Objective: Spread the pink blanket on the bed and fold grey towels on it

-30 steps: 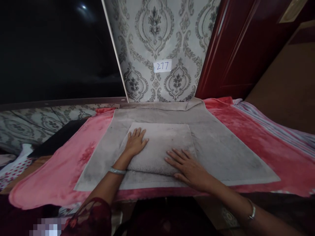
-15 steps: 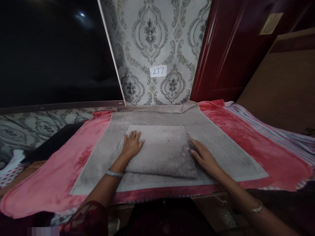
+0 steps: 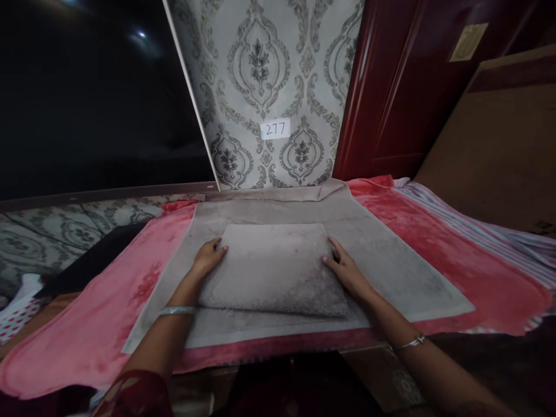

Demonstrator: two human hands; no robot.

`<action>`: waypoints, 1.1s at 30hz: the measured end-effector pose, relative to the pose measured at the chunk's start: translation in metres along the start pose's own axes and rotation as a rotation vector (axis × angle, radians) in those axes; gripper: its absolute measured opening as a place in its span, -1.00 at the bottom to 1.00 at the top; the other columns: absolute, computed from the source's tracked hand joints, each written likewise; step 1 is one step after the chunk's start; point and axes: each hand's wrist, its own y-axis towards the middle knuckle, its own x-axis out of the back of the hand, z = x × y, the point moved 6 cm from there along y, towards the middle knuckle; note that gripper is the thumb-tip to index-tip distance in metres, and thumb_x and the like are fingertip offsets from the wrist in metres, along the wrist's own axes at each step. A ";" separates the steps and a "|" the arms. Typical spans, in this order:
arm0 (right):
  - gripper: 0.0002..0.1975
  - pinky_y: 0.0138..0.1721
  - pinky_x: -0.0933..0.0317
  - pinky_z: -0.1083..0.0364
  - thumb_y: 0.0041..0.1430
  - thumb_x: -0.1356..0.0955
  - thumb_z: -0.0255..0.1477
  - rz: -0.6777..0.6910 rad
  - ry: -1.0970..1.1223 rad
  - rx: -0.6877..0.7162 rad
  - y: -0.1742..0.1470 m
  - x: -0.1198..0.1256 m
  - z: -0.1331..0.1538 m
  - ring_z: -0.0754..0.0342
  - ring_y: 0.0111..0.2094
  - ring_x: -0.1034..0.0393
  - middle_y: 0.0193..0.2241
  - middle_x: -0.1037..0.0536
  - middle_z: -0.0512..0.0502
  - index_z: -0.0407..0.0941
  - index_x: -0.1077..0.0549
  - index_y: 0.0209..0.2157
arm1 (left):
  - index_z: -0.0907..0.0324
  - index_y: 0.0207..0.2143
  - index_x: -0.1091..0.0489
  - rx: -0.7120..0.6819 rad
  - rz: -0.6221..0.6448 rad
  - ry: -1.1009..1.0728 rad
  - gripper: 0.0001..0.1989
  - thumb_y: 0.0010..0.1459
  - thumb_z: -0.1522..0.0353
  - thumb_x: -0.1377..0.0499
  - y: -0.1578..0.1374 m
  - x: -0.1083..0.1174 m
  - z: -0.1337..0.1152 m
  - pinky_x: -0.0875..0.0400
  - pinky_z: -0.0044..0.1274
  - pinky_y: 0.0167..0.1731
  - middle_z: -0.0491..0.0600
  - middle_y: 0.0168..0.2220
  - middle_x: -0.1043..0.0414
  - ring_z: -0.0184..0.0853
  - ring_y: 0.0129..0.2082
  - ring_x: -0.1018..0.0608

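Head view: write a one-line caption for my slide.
Left hand and right hand at opposite sides of a folded gray cloth, atop a larger gray cloth spread over a pink-red blanket.

Both hands [image 3: 207, 258] [image 3: 351, 274] apart, thumbs [image 3: 332, 264] inward

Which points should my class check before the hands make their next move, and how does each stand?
1. Left hand at the folded cloth's left edge: ok.
2. Right hand at its right edge: ok.
3. Folded cloth resting on the grey sheet: ok.
4. Grey sheet flat right to its far edge: not ok, turned over near the wall.
5. Firm grip: cannot tell.
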 end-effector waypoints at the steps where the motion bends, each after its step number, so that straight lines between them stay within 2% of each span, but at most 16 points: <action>1: -0.08 0.33 -0.03 -0.17 0.09 -0.39 -0.11 -0.013 0.054 -0.031 -0.002 -0.001 0.004 -0.15 0.34 -0.12 0.32 -0.25 -0.24 -0.08 -0.07 0.42 | 0.27 0.18 -0.43 0.012 -0.011 -0.044 -0.47 0.20 0.24 -0.19 0.003 0.000 0.002 -0.42 -0.44 0.04 0.17 0.11 -0.51 -0.08 0.07 -0.57; 5: -0.04 0.32 -0.06 -0.11 0.03 -0.45 -0.18 -0.078 0.207 -0.082 -0.008 -0.006 0.015 -0.12 0.35 -0.09 0.34 -0.22 -0.20 -0.04 -0.07 0.42 | 0.25 0.00 -0.53 0.059 -0.055 -0.164 -0.55 0.05 0.25 -0.29 0.010 0.001 0.008 -0.47 -0.41 -0.05 0.17 -0.07 -0.61 -0.04 -0.03 -0.62; 8: -0.06 0.20 -0.26 -0.09 0.00 -0.48 -0.23 -0.112 0.398 -0.241 -0.009 -0.009 0.007 -0.12 0.22 -0.30 0.28 -0.32 -0.20 -0.03 -0.10 0.39 | 0.24 -0.18 -0.56 0.099 -0.067 -0.226 -0.64 -0.04 0.25 -0.33 0.012 0.003 0.010 -0.48 -0.40 -0.12 0.19 -0.16 -0.63 0.00 -0.06 -0.62; 12: -0.38 0.01 -0.42 -0.06 0.01 -0.46 -0.30 0.042 0.587 -0.349 -0.003 -0.015 0.007 -0.12 -0.01 -0.50 0.03 -0.55 -0.21 -0.09 -0.39 0.14 | 0.21 -0.43 -0.52 0.151 -0.018 -0.311 -0.76 -0.12 0.23 -0.36 0.009 0.006 0.008 -0.47 -0.43 -0.26 0.15 -0.32 -0.62 0.02 -0.16 -0.63; 14: -0.51 -0.06 -0.44 -0.05 0.02 -0.45 -0.32 0.118 0.610 -0.381 -0.001 -0.018 0.010 -0.11 -0.10 -0.53 -0.08 -0.60 -0.21 -0.12 -0.44 0.02 | 0.19 -0.50 -0.48 0.179 0.023 -0.368 -0.76 -0.13 0.21 -0.36 0.005 0.007 0.007 -0.45 -0.45 -0.35 0.12 -0.39 -0.61 0.00 -0.24 -0.63; 19: -0.57 -0.22 -0.44 0.00 -0.07 -0.48 -0.37 0.127 0.569 -0.441 0.003 -0.020 0.013 -0.08 -0.27 -0.55 -0.24 -0.63 -0.17 -0.13 -0.44 -0.10 | 0.23 -0.45 -0.50 0.212 0.113 -0.612 -0.67 -0.12 0.14 -0.36 -0.006 0.003 0.005 -0.38 -0.50 -0.53 0.04 -0.50 -0.56 -0.14 -0.46 -0.59; 23: -0.56 -0.35 -0.41 0.05 -0.14 -0.48 -0.41 0.075 0.563 -0.394 0.008 -0.019 0.026 -0.02 -0.39 -0.51 -0.29 -0.62 -0.12 -0.12 -0.43 -0.15 | 0.25 -0.38 -0.52 0.235 0.218 -0.832 -0.65 -0.17 0.20 -0.41 -0.016 0.000 -0.002 -0.46 -0.48 -0.51 0.09 -0.44 -0.60 -0.19 -0.50 -0.59; 26: -0.56 -0.37 -0.41 0.08 -0.16 -0.48 -0.41 0.066 0.544 -0.341 0.012 -0.010 0.047 0.02 -0.44 -0.48 -0.30 -0.63 -0.11 -0.13 -0.45 -0.16 | 0.25 -0.37 -0.52 0.211 0.251 -0.923 -0.65 -0.19 0.23 -0.44 -0.019 0.007 -0.018 -0.49 -0.48 -0.51 0.08 -0.45 -0.60 -0.19 -0.50 -0.60; 30: -0.55 -0.38 -0.43 0.09 -0.14 -0.48 -0.40 -0.001 0.501 -0.257 0.014 0.024 0.074 -0.01 -0.39 -0.51 -0.26 -0.63 -0.11 -0.13 -0.47 -0.13 | 0.23 -0.32 -0.53 0.124 0.178 -0.981 -0.61 -0.19 0.22 -0.47 -0.012 0.029 -0.050 -0.49 -0.51 -0.49 0.04 -0.45 -0.59 -0.20 -0.46 -0.62; 33: -0.50 -0.31 -0.46 0.05 -0.09 -0.49 -0.35 -0.089 0.474 -0.190 0.011 0.061 0.079 -0.06 -0.28 -0.55 -0.18 -0.62 -0.13 -0.11 -0.46 -0.05 | 0.27 -0.24 -0.54 0.043 0.206 -1.007 -0.50 -0.21 0.16 -0.47 0.001 0.031 -0.080 -0.50 -0.49 -0.47 0.06 -0.39 -0.61 -0.20 -0.44 -0.62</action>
